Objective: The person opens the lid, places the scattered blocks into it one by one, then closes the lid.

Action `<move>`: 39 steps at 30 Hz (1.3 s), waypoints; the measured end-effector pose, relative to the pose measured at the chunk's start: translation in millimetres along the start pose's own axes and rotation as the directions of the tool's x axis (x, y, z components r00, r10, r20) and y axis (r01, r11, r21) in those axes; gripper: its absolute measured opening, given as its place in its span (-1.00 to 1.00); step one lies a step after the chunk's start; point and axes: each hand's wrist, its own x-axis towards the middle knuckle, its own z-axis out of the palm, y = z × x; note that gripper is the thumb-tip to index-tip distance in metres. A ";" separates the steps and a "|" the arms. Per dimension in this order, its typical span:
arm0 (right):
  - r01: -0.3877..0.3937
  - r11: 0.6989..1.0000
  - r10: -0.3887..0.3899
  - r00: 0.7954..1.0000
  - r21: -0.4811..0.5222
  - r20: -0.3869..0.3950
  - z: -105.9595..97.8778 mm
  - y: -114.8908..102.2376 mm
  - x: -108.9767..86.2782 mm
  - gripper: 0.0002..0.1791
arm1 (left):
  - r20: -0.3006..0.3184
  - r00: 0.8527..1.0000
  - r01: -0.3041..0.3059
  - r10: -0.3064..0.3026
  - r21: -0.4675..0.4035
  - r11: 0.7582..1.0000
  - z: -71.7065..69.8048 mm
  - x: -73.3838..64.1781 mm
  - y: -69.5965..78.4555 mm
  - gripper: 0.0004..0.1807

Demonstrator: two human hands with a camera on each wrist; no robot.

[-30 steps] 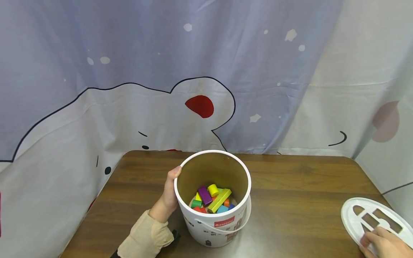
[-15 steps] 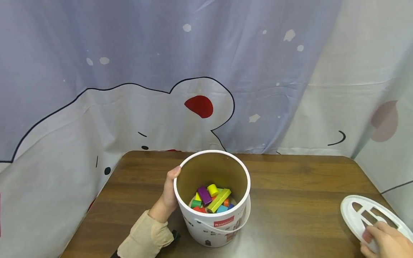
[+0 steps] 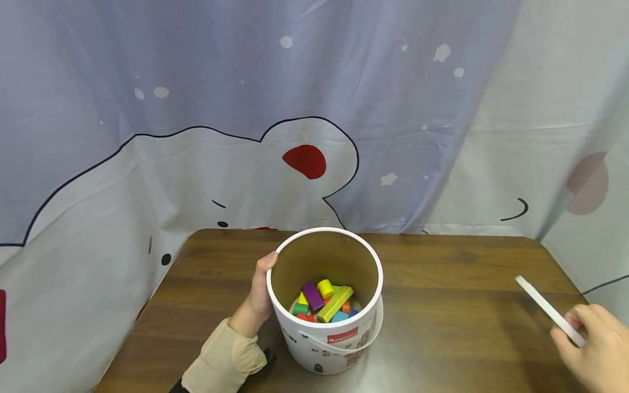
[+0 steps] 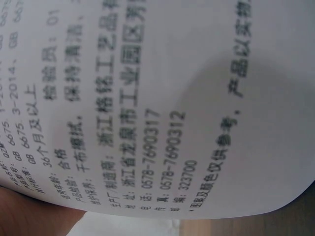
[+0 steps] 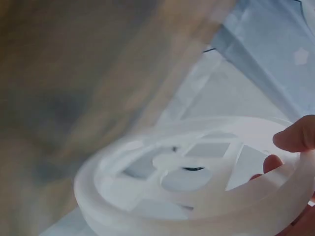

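A white bucket (image 3: 314,341) with a printed wall stands tilted a little on the table, in the head view. My left hand (image 3: 259,295) holds it at the left, thumb by the rim and the other fingers hidden. Inside lie several coloured toy blocks (image 3: 333,303), yellow, purple, green, red and blue. Over at the right, my right hand (image 3: 594,341) pinches a white lid (image 3: 545,305), seen edge-on from the head. The right wrist view shows the round lid (image 5: 236,206) with cut-out shapes, the thumb (image 5: 298,135) over its edge. Small print covers the bucket wall (image 4: 221,147) in the left wrist view.
Under the bucket is a brown wooden table (image 3: 442,295), its rounded far edge close to a curtain (image 3: 417,136) with bear drawings. The bucket's white handle (image 3: 377,322) hangs down at its front right.
My right hand has lifted the lid and turned it from showing its flat face to standing edge-on. The left hand and the bucket have stayed in place.
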 end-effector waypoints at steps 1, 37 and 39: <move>-0.018 1.000 0.018 1.000 0.000 0.011 -0.3 -3.7 4.9 -0.46 | 0.009 1.000 -0.007 0.007 0.000 1.000 -1.3 0.5 -1.4 -0.36; -0.016 0.153 0.658 0.748 0.988 -0.089 42.0 -179.6 157.1 -0.73 | 0.034 0.999 -0.017 0.018 -0.041 0.999 2.3 -0.3 4.3 -0.42; -0.023 0.086 0.697 0.715 0.996 -0.044 41.3 -181.6 160.2 -0.74 | 0.038 0.999 -0.013 0.015 -0.040 0.999 2.0 -0.2 3.6 -0.41</move>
